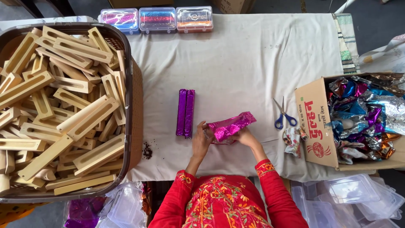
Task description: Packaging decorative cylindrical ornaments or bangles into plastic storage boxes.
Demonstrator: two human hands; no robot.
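Observation:
Both hands hold a long piece wrapped in shiny pink foil [231, 126] just above the white cloth [253, 63]. My left hand [201, 139] grips its near left end. My right hand [246, 137] holds it from below, near the middle. The far end of the pink piece points up and to the right. Two finished purple foil-wrapped sticks [185, 112] lie side by side on the cloth, just left of my left hand. Both sleeves are red with embroidery.
A brown basket [134, 97] full of several slotted wooden blocks stands at the left. Blue-handled scissors [283, 115] lie right of my hands. A cardboard box [314, 122] with coloured foil sheets sits far right. Three clear boxes [158, 19] line the far edge. Clear plastic containers [350, 194] lie below.

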